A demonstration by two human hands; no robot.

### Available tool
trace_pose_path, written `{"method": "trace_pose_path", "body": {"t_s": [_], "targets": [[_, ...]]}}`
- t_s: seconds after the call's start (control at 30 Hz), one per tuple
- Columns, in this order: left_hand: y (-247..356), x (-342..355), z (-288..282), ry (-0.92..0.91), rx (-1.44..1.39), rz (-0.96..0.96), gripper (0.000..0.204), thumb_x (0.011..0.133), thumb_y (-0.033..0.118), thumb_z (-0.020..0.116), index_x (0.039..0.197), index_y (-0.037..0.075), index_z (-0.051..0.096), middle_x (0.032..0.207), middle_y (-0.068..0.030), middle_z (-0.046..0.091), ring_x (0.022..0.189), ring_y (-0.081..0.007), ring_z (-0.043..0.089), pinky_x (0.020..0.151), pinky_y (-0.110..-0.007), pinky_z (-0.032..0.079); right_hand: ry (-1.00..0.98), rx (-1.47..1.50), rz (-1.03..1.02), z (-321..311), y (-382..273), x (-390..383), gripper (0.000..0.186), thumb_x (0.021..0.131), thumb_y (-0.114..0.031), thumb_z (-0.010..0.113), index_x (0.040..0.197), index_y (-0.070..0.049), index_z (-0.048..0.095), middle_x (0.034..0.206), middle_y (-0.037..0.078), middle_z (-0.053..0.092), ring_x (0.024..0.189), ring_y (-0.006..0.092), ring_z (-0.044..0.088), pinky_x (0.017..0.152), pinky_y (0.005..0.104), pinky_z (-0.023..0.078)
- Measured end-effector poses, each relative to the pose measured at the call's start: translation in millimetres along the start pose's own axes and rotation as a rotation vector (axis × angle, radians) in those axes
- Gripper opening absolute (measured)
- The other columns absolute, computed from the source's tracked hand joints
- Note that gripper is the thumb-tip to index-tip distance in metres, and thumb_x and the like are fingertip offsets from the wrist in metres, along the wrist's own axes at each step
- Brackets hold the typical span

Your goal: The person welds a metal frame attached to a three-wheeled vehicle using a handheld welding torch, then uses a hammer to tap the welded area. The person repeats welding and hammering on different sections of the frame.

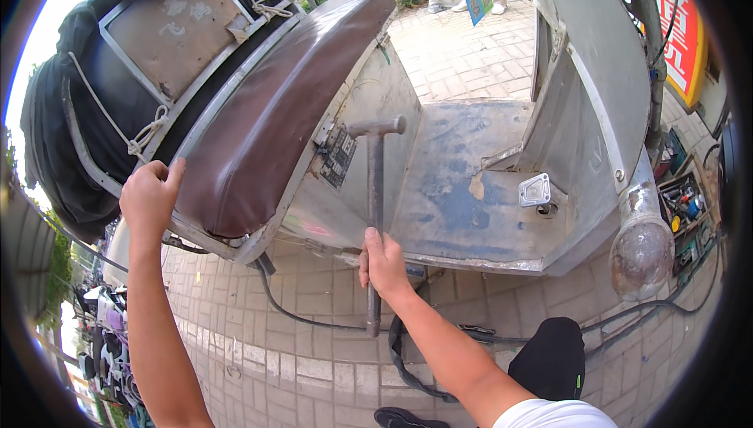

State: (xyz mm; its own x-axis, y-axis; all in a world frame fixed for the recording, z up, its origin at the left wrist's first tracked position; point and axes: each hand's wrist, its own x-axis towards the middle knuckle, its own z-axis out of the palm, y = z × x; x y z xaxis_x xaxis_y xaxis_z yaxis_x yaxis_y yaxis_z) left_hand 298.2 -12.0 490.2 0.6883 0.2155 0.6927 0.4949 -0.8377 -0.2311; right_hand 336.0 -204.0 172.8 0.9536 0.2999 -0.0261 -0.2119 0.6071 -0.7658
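Your right grip (383, 263) is closed round the hammer (376, 181), low on its handle (375, 204), so hammer and hand meet with no gap between them. The hammer stands almost straight up and down in your view. Its head (377, 125) is at the top, on the far side of your fingers, crosswise to the handle; the butt pokes out below your hand, over the paving (259, 361). Behind the head you see the metal panel (390, 91) under the seat (267, 122); whether the two touch, you cannot tell from here. The footboard (447, 193) lies just right of the hammer, with a pedal (535, 190) on it.

Your right hand is clearly the nearer one. Your left grip (149, 197) is well apart, off to the left, at the seat's near left edge and against the frame (106, 183). Its fingers look curled, but their tips are hidden, so you cannot tell whether they hold anything.

At your far right, past the footboard, a toolbox (679, 183) sits on the paving, with small tools in it, some blue, red and yellow. Behind your left hand is a black bundle (59, 146) tied with cord (106, 107); its contents are hidden.
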Motion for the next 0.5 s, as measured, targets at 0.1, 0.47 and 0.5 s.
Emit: {"method": "trace_pose_path", "body": {"t_s": [0.1,0.47,0.5], "targets": [[1,0,-2,-0.009,0.01,-0.004,0.049,0.087,0.05,0.065,0.074,0.003,0.072,0.072,-0.0153,0.067,0.07,-0.0328,0.065,0.065,-0.043,0.049,0.076,0.075,0.017,12,9,-12,0.047,0.105,-0.046,0.046,0.085,-0.004,0.046,0.057,0.006,0.047,0.037,0.0154,0.046,0.036,0.0307,0.04],[-16,4,8,-0.07,0.099,-0.031,0.057,0.088,0.06,0.061,0.085,0.005,0.074,0.082,-0.0171,0.071,0.084,-0.0381,0.068,0.076,-0.045,0.052,-0.058,-0.056,0.167,-3,12,-22,0.044,0.105,-0.044,0.047,0.086,-0.004,0.046,0.054,0.003,0.047,0.038,0.0133,0.047,0.036,0.0306,0.037],[-20,7,13,-0.09,0.096,-0.029,0.058,0.088,0.063,0.061,0.089,0.006,0.075,0.085,-0.0182,0.071,0.086,-0.0376,0.069,0.077,-0.045,0.053,-0.06,-0.077,0.207,-19,15,-30,0.044,0.105,-0.043,0.047,0.086,-0.004,0.046,0.054,0.003,0.047,0.038,0.0132,0.047,0.036,0.0305,0.037]]}}
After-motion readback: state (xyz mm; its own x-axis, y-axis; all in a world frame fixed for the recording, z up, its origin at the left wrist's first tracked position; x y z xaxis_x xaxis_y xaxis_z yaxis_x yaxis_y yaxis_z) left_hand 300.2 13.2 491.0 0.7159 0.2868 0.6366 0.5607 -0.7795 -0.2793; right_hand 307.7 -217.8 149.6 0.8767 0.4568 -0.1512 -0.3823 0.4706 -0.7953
